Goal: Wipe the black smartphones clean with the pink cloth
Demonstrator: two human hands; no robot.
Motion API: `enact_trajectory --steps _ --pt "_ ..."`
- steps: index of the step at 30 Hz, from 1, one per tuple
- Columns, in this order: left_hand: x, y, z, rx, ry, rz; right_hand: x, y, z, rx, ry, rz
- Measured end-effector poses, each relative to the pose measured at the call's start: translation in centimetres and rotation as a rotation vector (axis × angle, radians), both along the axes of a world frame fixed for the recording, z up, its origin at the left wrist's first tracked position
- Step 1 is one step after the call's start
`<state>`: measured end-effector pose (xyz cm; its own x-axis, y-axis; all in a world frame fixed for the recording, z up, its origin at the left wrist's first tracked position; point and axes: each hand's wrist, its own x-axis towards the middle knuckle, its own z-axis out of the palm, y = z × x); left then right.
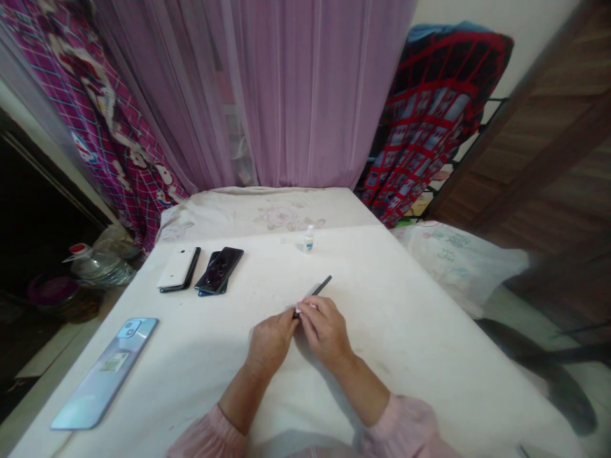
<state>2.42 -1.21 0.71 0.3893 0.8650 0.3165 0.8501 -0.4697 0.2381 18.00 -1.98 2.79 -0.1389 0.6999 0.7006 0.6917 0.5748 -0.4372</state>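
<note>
Got both hands over the near half of the tabletop (420,337), fingers meeting around its middle. The left hand (270,343) has its grip pinched on the near end of a dark bar (323,285); the right hand (327,327) has its grip curled in around the middle, so neither is loose. Long axis slants toward the far right corner, free tip poking past my right hand, which is the closer one to it. Pen or phone on edge? Can't tell from here. Blue phone (107,375) is along the left edge, toward the near corner. Further up that side, white phone (177,267) and black phone (220,270), just beside each other. Bottle (308,240) stands upright beyond the bar.
</note>
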Motion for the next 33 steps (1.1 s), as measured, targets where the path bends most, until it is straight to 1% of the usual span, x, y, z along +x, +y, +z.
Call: enact_trajectory --steps 2,4,6,9,12,15,19,22,23,25,28,29,31,33 --pt "0.0 0.0 0.1 0.002 0.011 -0.004 0.0 -0.2 0.1 0.006 -0.032 0.058" --pt "0.1 -0.1 0.1 0.012 0.006 -0.020 0.8 0.2 0.0 0.011 -0.059 0.061" --pt "0.1 -0.1 0.0 0.025 -0.009 -0.036 2.2 1.3 -0.2 0.019 -0.062 -0.011" --pt "0.2 -0.2 0.0 0.022 -0.015 -0.038 4.3 3.2 -0.4 0.034 -0.041 -0.166" --pt "0.2 -0.2 0.1 0.010 0.001 -0.029 4.8 4.0 -0.5 0.029 -0.038 -0.215" --pt "0.2 -0.2 0.1 0.008 0.011 -0.037 3.2 2.7 -0.2 0.020 -0.023 -0.164" --pt "0.1 -0.2 0.2 0.008 0.049 -0.028 0.2 -0.4 0.3 0.001 -0.033 0.050" --pt "0.1 -0.2 0.2 0.007 0.058 -0.029 -0.2 -0.9 0.2 -0.005 -0.051 0.105" --pt "0.1 -0.1 0.3 0.010 0.056 -0.030 0.2 -0.6 0.0 0.002 -0.051 0.096" --pt "0.2 -0.1 0.3 0.021 0.052 -0.031 1.5 0.6 -0.4 0.023 -0.030 0.036" --pt "0.3 -0.1 0.2 0.052 0.033 -0.044 4.0 2.8 -1.0 0.013 0.054 -0.127" --pt "0.2 -0.1 0.2 0.068 0.025 -0.050 4.8 3.4 -1.3 -0.013 0.107 -0.169" --pt "0.0 -0.2 0.0 0.111 0.013 -0.064 6.1 4.2 -1.7 -0.084 0.301 -0.238" --pt "-0.4 -0.3 -0.2 0.166 0.010 -0.091 6.8 4.5 -2.2 -0.157 0.488 -0.279"
